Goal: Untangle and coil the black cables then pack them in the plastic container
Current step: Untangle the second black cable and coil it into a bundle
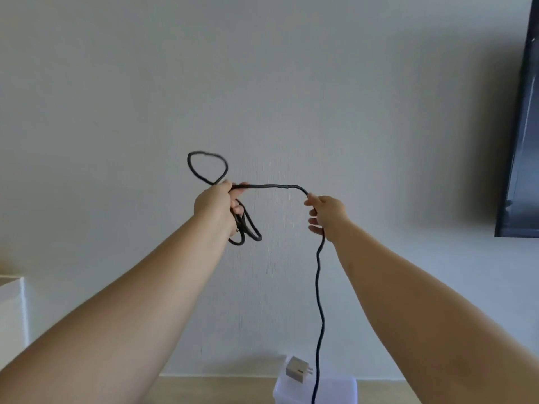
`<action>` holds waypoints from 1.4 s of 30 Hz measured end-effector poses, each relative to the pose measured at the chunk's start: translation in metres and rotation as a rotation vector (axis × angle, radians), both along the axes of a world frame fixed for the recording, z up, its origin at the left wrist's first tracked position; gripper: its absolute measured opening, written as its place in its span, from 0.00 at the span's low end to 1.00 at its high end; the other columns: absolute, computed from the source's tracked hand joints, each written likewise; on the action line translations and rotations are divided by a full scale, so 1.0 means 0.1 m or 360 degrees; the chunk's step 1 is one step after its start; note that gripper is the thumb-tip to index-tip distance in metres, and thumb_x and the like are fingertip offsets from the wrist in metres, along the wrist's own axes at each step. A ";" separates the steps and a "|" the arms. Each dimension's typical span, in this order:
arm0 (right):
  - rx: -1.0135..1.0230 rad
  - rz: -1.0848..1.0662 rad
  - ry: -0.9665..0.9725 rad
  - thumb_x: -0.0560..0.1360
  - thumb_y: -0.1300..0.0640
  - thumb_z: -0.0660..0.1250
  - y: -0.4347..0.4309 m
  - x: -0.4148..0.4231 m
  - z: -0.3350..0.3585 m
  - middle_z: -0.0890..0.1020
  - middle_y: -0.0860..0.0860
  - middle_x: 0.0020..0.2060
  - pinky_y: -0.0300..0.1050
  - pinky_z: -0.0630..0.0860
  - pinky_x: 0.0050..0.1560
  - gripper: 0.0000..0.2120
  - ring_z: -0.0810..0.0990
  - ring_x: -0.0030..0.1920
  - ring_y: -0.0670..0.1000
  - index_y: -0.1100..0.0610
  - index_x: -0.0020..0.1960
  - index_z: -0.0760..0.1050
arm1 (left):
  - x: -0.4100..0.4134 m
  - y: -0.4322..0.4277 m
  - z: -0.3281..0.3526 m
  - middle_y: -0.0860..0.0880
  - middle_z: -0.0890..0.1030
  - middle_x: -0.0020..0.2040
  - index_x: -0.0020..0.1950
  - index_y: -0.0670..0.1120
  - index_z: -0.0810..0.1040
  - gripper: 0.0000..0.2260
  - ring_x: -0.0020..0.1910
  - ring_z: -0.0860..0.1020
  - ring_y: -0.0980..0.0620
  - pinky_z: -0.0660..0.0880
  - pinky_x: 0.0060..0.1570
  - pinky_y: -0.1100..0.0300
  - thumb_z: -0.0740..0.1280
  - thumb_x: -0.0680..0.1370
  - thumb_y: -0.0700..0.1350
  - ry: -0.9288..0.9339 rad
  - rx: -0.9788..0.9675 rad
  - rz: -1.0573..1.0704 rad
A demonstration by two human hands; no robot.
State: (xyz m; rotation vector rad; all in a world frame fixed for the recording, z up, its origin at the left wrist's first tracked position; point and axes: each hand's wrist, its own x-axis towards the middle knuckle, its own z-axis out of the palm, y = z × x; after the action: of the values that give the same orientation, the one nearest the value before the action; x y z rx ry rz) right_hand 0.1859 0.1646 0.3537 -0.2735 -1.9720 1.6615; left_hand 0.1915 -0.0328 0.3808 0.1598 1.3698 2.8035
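Note:
Both my arms are raised in front of a pale wall. My left hand (217, 204) grips a black cable (271, 186); one loop of it stands above the fist and two loops hang below it. From there the cable arcs right to my right hand (325, 212), which pinches it between curled fingers. Below my right hand the cable hangs straight down and leaves the frame at the bottom. A clear plastic container (338, 389) sits at the bottom centre, and the hanging cable passes in front of it.
A grey plug adapter (297, 370) with two prongs lies on or in the container. A dark wall-mounted screen (522, 141) fills the right edge. A white box or cabinet (11, 316) stands at the lower left. A light wooden surface (218, 389) runs along the bottom.

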 end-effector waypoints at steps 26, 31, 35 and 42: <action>-0.0129 0.0524 -0.0408 0.81 0.48 0.56 0.15 -0.19 -1.30 0.75 0.50 0.29 0.45 0.76 0.38 0.18 0.73 0.30 0.49 0.59 0.43 0.77 | -0.75 -0.15 -0.69 0.46 0.84 0.41 0.40 0.41 0.73 0.11 0.15 0.60 0.57 0.60 0.18 0.67 0.66 0.79 0.46 0.0057 -0.1025 0.0270; 0.0165 0.0717 -0.0304 0.78 0.43 0.60 -0.33 0.02 -1.14 0.83 0.51 0.49 0.47 0.78 0.56 0.16 0.83 0.49 0.50 0.53 0.60 0.72 | -0.63 0.05 -0.79 0.50 0.84 0.34 0.47 0.40 0.75 0.09 0.17 0.61 0.56 0.59 0.19 0.65 0.67 0.78 0.45 0.0286 -0.1316 0.0191; 0.0270 0.0527 -0.0144 0.75 0.49 0.68 -0.71 0.14 -1.02 0.82 0.53 0.47 0.46 0.81 0.49 0.16 0.82 0.46 0.51 0.55 0.58 0.71 | -0.53 0.20 -0.95 0.45 0.83 0.39 0.49 0.40 0.78 0.10 0.27 0.70 0.52 0.67 0.26 0.62 0.68 0.76 0.47 0.0336 -0.1506 0.0249; 0.0196 0.0357 -0.0015 0.74 0.57 0.71 -0.69 0.22 -1.08 0.80 0.55 0.35 0.44 0.80 0.32 0.09 0.78 0.30 0.49 0.58 0.48 0.71 | -0.48 0.21 -1.07 0.46 0.76 0.30 0.46 0.39 0.78 0.13 0.20 0.64 0.55 0.61 0.18 0.67 0.68 0.77 0.50 0.0416 -0.1603 0.0049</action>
State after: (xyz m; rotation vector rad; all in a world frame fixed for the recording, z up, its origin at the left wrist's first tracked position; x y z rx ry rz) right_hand 0.2081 0.0956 0.2457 -0.0145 -2.1684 1.6652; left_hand 0.1435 -0.0116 0.2743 0.4687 2.6174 1.8043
